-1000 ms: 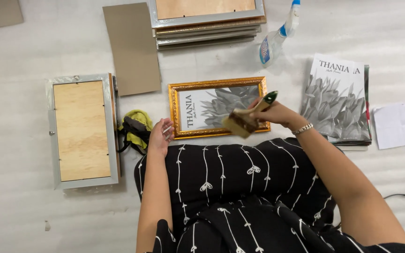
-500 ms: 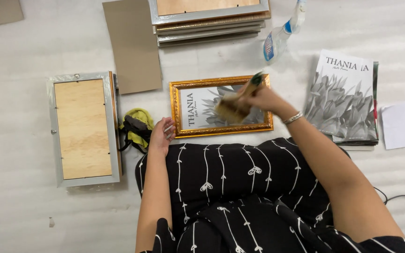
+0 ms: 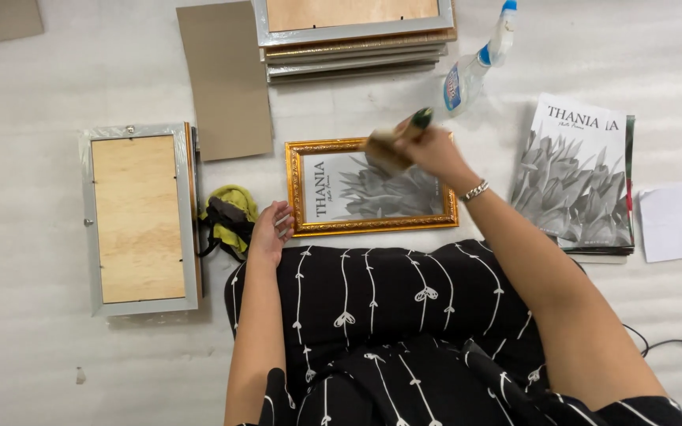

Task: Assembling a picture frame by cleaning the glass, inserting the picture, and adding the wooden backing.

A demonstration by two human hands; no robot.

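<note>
framing workshop | stacked frames point(image 3: 354, 35) | loose backing board point(image 3: 226, 79) | print pile point(image 3: 574, 181)

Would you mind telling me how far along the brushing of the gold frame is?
Done: print sits inside the gold ornate picture frame. In hand: right hand sweeps a green-handled brush over its top edge; left hand steadies its corner. Left: silver wood-backed frame lies face down.

Frames point(image 3: 371, 186), prints point(image 3: 574, 181) (stacked) on white floor point(image 3: 33, 363)
</note>
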